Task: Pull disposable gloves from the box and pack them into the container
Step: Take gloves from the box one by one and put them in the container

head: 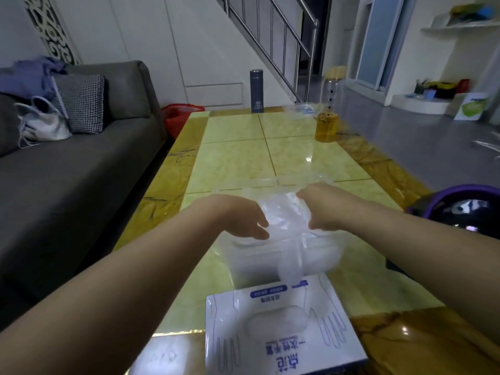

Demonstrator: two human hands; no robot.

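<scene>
Clear plastic on clear plastic, so edges are hard to read. Head view, the only one: the container (322, 251) is sitting on the table (232, 158) dead ahead, long axis running left to right across the person. The box (281, 331) is lying just nearer than it, close against its near wall, slot facing up. The gloves (284, 212) are bunching into a wad that is riding above the container rim, not down inside. Both hands are working on that wad from opposite sides, close together with only the wad between them. The left hand (243, 220) is coming in from the left, fingers fairly straight and pressing on the near left edge. The right hand (322, 212) is coming in from the right, fingers curling into the film and, as far as I can tell, gripping it. One loose glove (290, 266) is trailing over the near wall and hanging down toward the box; I can't tell whether its end is in the slot. Judgement: packing is under way and the wad is needing a push straight down, away from the hands' palms. The trailing glove is lying nearer the body than either hand, roughly centred, slightly closer to the right one, so that hand is looking better placed to tuck it in. Risk: the springy film is likely popping back up. A helmet (465, 209) is sitting at the right table edge, well apart.
</scene>
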